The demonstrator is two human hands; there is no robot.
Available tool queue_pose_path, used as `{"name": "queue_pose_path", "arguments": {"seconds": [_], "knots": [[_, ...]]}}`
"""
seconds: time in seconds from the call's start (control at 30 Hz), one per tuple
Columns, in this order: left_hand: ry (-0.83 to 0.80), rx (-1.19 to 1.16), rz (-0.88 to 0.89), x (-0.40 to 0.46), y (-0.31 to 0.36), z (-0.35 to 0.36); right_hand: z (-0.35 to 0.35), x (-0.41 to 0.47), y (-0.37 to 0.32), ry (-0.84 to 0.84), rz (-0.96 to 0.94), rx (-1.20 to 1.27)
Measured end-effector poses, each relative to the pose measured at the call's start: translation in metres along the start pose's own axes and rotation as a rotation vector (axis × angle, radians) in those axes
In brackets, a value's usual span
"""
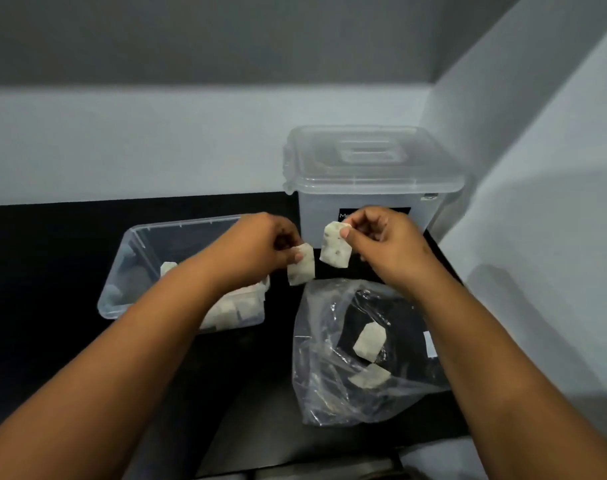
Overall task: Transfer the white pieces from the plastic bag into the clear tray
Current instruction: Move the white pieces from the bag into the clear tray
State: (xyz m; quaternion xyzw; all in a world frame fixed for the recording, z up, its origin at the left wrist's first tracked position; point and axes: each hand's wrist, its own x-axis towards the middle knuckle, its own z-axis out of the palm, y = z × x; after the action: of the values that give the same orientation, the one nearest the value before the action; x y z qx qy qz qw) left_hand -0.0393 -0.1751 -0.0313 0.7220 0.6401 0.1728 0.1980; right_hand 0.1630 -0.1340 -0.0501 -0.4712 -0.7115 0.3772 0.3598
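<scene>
My left hand (pixel 260 242) pinches a white piece (pixel 301 265) by its top edge, just right of the clear tray (pixel 129 251). A second white piece (pixel 336 249) hangs from my right hand (pixel 385 244), above the far edge of the plastic bag (pixel 323 375). The two pieces are close together, side by side and apart. The crumpled bag lies open on the black surface, with two white pieces (pixel 369 341) (pixel 370 375) inside. The tray holds several white pieces (pixel 226 311) in its near right corner, partly hidden by my left forearm.
A large clear lidded container (pixel 371 174) with a dark label stands behind my hands, against the grey wall. The wall also runs along the right side. The black tabletop (pixel 53 358) stretches left and toward me.
</scene>
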Motion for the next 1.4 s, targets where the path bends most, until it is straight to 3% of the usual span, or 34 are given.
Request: {"name": "queue_pose_path", "arguments": {"seconds": [0.27,0.57,0.73,1.03,1.4], "knots": [[0.142,0.095,-0.104,-0.020,-0.097,-0.077,0.095,0.055,-0.053,-0.230,-0.100,-0.046],[-0.028,0.108,-0.135,-0.033,-0.169,-0.084,0.181,0.082,-0.049,-0.768,-0.038,-0.602],[-0.095,0.051,-0.107,-0.027,-0.181,-0.078,0.202,0.085,-0.039,-0.930,0.135,-0.651],[-0.141,-0.089,-0.099,-0.009,-0.189,-0.071,0.217,0.079,-0.034,-0.926,0.092,-0.922],[-0.366,-0.205,-0.086,0.036,-0.165,-0.037,0.145,0.078,-0.061,-0.571,0.096,-0.636]]}}
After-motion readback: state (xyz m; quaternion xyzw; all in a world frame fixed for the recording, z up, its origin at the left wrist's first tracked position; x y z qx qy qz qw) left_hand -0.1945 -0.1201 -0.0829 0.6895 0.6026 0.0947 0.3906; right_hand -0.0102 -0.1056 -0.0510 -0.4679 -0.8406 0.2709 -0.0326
